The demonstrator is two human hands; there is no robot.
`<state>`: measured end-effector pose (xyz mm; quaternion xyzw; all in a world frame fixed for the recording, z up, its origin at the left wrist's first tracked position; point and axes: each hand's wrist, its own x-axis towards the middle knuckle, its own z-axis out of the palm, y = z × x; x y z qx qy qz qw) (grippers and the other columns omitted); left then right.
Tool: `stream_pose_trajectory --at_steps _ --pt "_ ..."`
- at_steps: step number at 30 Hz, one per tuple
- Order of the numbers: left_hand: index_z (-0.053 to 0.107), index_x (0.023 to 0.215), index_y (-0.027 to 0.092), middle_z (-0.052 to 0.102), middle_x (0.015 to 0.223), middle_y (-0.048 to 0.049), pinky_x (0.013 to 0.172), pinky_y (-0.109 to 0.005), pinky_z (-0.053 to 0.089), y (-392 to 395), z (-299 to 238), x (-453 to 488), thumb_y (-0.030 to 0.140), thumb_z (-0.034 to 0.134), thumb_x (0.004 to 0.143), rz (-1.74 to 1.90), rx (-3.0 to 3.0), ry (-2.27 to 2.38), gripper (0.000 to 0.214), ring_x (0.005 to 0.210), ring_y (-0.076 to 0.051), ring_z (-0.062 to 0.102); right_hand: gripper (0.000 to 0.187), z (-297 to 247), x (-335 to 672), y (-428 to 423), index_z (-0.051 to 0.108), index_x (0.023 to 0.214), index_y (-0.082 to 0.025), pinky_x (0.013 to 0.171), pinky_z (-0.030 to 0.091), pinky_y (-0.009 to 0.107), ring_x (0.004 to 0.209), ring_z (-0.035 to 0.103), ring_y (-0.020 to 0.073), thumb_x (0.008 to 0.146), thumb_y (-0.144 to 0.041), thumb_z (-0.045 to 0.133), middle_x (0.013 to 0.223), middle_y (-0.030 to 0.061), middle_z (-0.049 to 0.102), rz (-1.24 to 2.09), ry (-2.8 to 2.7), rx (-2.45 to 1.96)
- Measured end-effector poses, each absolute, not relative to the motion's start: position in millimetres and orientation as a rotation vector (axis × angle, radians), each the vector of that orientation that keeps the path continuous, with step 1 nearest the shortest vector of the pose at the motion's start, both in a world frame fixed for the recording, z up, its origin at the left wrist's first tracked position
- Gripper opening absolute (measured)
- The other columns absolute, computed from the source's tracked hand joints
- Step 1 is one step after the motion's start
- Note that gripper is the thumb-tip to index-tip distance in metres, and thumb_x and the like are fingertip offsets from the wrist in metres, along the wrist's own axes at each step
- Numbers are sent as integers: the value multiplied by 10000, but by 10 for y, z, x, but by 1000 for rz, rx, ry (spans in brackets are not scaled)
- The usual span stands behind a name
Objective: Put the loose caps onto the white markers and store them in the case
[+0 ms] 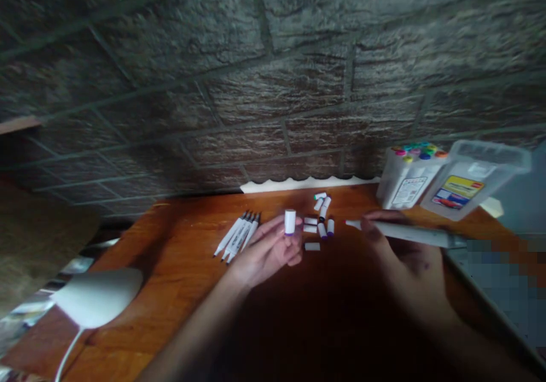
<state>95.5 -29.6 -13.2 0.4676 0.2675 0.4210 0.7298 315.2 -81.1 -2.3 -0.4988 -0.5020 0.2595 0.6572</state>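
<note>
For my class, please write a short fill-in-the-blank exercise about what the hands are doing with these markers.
The left hand holds a white marker cap with a ____ band.
The right hand holds a long marker with a ____ tip.
A group of markers lies on the wooden table, to the ____ of the left hand.

Missing words: purple; red; left.

On the wooden desk [140,251] — markers [236,235] left, caps [310,221] centre, tub [407,180] right.

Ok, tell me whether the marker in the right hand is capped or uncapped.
Uncapped: the marker in the right hand shows a bare, red-tipped nib at its left end.
</note>
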Motion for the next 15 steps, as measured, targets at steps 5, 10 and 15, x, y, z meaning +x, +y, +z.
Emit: stream_pose_trajectory --at_steps 5,10,15 --pt "636 985 165 627 686 -10 528 -234 426 -334 -147 1078 332 729 818 803 972 452 254 539 -101 523 100 -92 3142 -812 686 934 -240 682 564 263 790 681 161 860 -303 711 882 30 699 472 -1257 -1123" --pt "664 974 155 730 910 -84 626 -254 488 -352 -226 1095 296 606 932 779 1349 636 159 682 -130 611 122 -113 3181 -769 680 924 -240 653 573 278 764 694 175 860 -340 710 857 31 702 514 -1247 -1141" --pt "699 1102 211 742 1089 -57 826 -283 535 -432 -209 1158 279 529 975 656 1886 860 223 900 -163 678 49 -54 3143 -801 670 905 -255 673 587 284 774 704 182 884 -297 682 856 35 714 485 -1335 -1123"
